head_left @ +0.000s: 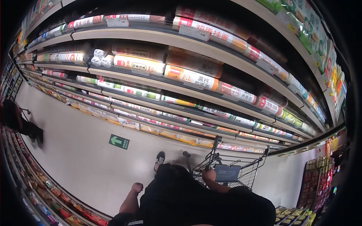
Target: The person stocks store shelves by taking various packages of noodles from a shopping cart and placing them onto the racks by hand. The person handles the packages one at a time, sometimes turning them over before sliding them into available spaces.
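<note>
My right hand [208, 175] is wrapped round the handle of a wire shopping cart [245, 165], beside a dark sign panel [227, 173] fixed to it. The cart stands on my right, close to the shelves. My left hand [138, 187] hangs at my left side with its fingers curled in, touching nothing, and no object shows in it. Ahead, noodle packs [192, 78] in rolled wrappers lie along a shelf, out of reach of both hands as they are now.
Long shelves [132, 37] with price tags curve across the view. A green arrow sign [118, 141] is on the pale floor [83, 150]. Another person [22, 122] stands in the aisle at far left. Shelves of packaged goods [49, 192] line the lower left; jars [294, 216] stand lower right.
</note>
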